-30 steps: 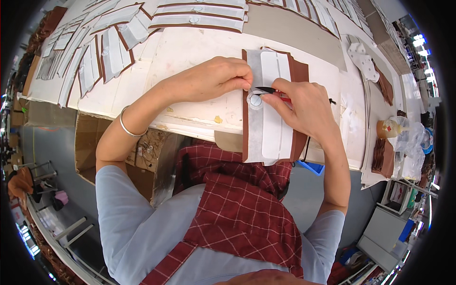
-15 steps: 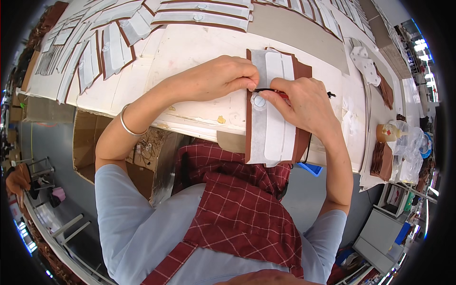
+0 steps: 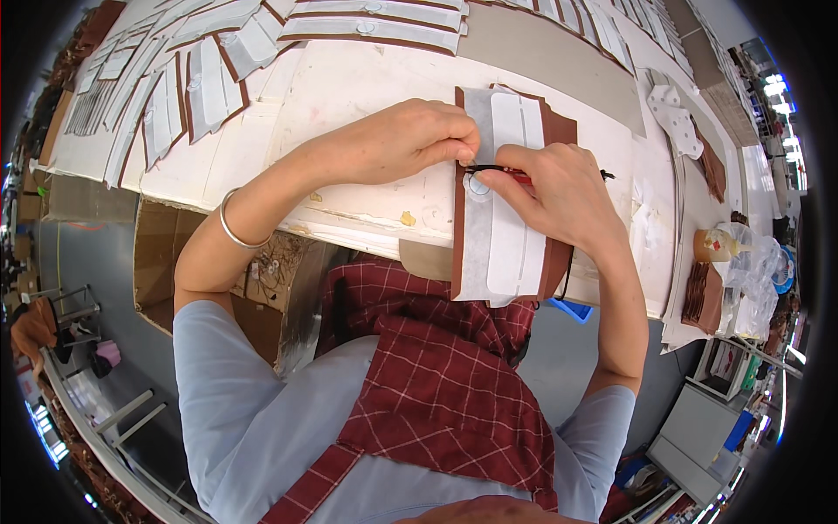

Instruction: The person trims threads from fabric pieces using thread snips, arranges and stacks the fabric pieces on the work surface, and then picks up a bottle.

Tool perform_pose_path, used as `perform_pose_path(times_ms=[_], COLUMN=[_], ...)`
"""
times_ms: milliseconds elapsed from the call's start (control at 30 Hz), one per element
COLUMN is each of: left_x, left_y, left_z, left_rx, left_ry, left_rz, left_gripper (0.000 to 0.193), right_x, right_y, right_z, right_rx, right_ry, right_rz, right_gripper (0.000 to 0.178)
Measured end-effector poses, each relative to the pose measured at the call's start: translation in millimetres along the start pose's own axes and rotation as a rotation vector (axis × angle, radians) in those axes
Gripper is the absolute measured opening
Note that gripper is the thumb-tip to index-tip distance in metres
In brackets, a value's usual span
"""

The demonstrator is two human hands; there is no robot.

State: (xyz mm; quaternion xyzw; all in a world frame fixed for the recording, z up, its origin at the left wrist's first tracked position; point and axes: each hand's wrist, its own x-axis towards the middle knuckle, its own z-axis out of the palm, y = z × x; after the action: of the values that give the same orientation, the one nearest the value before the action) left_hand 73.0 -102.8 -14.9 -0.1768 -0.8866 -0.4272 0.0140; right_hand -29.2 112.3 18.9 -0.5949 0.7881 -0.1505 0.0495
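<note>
A brown panel [image 3: 556,227] with white backing strips lies across the table's near edge, its lower end hanging over. A small round disc [image 3: 478,184] sits on its backing near the left edge. My left hand [image 3: 429,140] pinches at that left edge, just above the disc; what is between the fingertips is too small to make out. My right hand [image 3: 563,188] rests over the panel, closed round a slim tool [image 3: 495,167] with a black tip and some red on it. The tip points at my left fingertips. Most of the tool is hidden under the right hand.
Several similar brown-edged panels [image 3: 214,87] lie spread at the far left, with more along the back [image 3: 375,28]. To the right are a jar [image 3: 713,244], brown pieces [image 3: 701,297] and a clear plastic bag [image 3: 752,271]. An open cardboard box [image 3: 166,262] stands below the table.
Hardly anything differs. My left fingertips and the tool's tip have shifted very slightly at the panel's edge; both hands keep their grip.
</note>
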Motion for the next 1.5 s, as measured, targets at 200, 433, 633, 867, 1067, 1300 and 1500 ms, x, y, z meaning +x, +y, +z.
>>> perform_pose_path(times_ms=[200,433,633,867,1067,1300,1500], left_x=[1.0,-68.8,-127.6,-66.2,-56.7,-117.4,-212.3], left_y=[-0.5,33.2,82.6,67.6,76.7,20.1,-17.9], left_z=[-0.9,-64.3,-50.9,55.9,18.3,-139.9,-115.7], left_rx=[0.0,-0.053,-0.095,-0.936,-0.661,-0.659,-0.573], left_ry=[0.001,-0.371,-0.213,-0.245,0.137,0.743,1.229], left_rz=[-0.002,-0.162,-0.592,-0.664,-0.428,-0.062,-0.593], left_gripper=[0.019,0.012,0.021,0.037,0.033,0.034,0.03], right_x=[-3.5,-51.0,-104.9,-96.5,-95.4,-94.7,-94.3], right_y=[-0.2,-0.1,0.0,-15.2,-9.4,-8.4,-13.0], right_z=[0.0,-14.5,1.2,27.5,33.7,38.2,29.9], right_rx=[0.03,0.185,0.459,0.61,0.639,0.647,0.615], right_ry=[0.027,0.088,0.238,0.398,0.408,0.416,0.383], right_rz=[-0.012,0.108,0.421,0.532,0.516,0.519,0.509], right_gripper=[0.03,0.03,0.022,0.021,0.026,0.026,0.026])
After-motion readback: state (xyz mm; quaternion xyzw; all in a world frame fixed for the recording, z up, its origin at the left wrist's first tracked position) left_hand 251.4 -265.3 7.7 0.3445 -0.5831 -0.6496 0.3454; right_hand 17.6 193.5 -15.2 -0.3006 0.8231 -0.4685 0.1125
